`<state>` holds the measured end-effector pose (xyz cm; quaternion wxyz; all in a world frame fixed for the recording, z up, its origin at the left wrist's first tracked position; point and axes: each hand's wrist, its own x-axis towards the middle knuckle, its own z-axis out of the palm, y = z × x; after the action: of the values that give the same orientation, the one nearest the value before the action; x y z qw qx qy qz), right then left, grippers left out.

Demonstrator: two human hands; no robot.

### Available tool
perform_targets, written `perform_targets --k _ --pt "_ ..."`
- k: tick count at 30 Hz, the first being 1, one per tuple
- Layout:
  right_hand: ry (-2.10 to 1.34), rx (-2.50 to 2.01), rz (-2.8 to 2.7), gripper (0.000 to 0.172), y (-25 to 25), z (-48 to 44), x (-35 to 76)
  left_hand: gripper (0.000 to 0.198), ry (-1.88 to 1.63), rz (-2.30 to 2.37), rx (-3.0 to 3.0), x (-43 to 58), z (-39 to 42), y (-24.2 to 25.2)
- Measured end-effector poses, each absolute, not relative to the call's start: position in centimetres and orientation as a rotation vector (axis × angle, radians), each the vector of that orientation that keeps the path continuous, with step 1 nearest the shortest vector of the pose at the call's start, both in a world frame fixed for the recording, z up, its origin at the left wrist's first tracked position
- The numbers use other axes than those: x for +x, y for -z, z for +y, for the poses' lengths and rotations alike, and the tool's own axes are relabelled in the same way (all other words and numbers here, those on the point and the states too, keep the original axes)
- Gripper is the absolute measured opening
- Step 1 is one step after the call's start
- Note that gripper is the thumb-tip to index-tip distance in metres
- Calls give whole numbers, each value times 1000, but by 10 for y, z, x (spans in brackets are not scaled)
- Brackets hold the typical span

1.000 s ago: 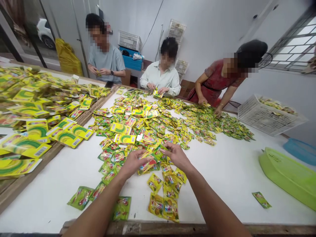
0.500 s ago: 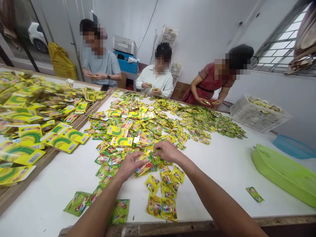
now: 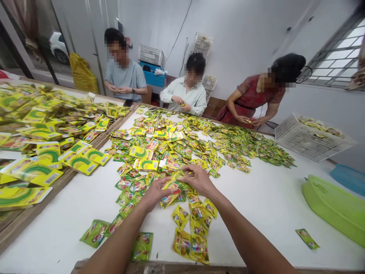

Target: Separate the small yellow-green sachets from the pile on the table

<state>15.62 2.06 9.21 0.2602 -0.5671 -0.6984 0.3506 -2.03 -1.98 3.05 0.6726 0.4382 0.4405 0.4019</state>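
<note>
Across the white table (image 3: 251, 201) we see printed cartons (image 3: 37, 125) heaped at the left behind a wooden strip (image 3: 17, 224), and loose sachets (image 3: 196, 146) spread over the middle. Beyond, the co-worker in red (image 3: 253, 99), whose hands lay on the sachets one second earlier, now has them raised and drawn together. Nearest us, the left hand (image 3: 156, 194) is closed round a single carton (image 3: 171, 185), held low over the sachets; this grip has not altered. The right hand (image 3: 199, 180) has changed: its fingertips, formerly a little apart from that carton, now meet or nearly meet its far end, bent in a narrow pinch. We cannot tell whether a sachet lies between them. We take this shift to mean that the handling now centres on the carton's end, with the left hand as steady support.
</note>
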Motion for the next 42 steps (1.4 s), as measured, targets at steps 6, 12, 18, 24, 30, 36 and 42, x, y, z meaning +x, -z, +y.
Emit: perform_targets --k 6,12,18,24,30,36,42 --pt "-870 -1541 -1808 10 -85 1 157 47 -937 960 973 -20 -18 -23" --pt "-985 -1547 -1788 14 -79 -16 152 48 -941 894 823 -21 -18 -19" --pt "-1226 -1573 -1590 27 -69 -28 159 43 -933 866 779 -18 -20 -26" --pt "-1340 -1571 -1438 45 -67 -29 155 48 -946 835 771 -20 -20 -29" --pt "-1006 -1645 -1678 60 -55 -30 153 56 -983 861 706 -18 -19 -36" --pt "-1237 -1642 -1602 76 -40 -24 151 64 -962 898 687 -21 -17 -38" --pt "-809 -1669 -1668 68 -43 -20 152 50 -724 1041 992 -27 -20 -38"
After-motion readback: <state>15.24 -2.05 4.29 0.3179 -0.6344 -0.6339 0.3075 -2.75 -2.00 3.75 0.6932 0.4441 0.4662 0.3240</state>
